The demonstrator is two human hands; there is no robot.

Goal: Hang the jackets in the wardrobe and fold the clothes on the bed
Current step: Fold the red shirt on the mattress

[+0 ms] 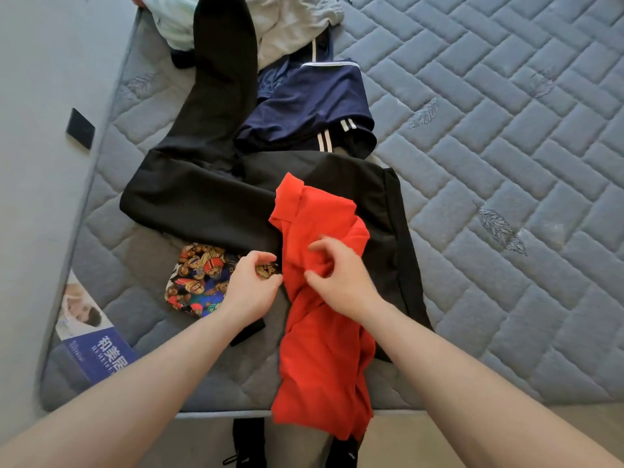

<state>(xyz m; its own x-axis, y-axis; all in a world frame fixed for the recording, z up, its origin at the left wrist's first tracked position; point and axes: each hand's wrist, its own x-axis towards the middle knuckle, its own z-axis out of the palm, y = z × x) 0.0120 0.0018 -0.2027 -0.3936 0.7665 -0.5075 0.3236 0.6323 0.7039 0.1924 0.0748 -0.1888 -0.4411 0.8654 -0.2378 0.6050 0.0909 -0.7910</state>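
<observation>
Gripping the red shirt (320, 332) at six o'clock on the bed (506, 163), the right hand (337, 275) and left hand (251, 282) both pinched it, probably starting to fold; next it needed spreading flat.

Both hands are over the bed (489, 136), down at its near edge. The right hand (341, 278) has its fingers curled into a bunched red shirt (320, 332), which trails off the mattress edge with its collar pointing up the bed. The left hand (251, 285), fingers curled, sits just beside the shirt, over a bear-print cloth (199, 275). Black trousers (209, 184) sprawl beneath both garments. Farther up lie navy shorts (314, 103), then a grey top (290, 25) and a pale green piece (172, 18). Black shoes (248, 444) show below the edge.
</observation>
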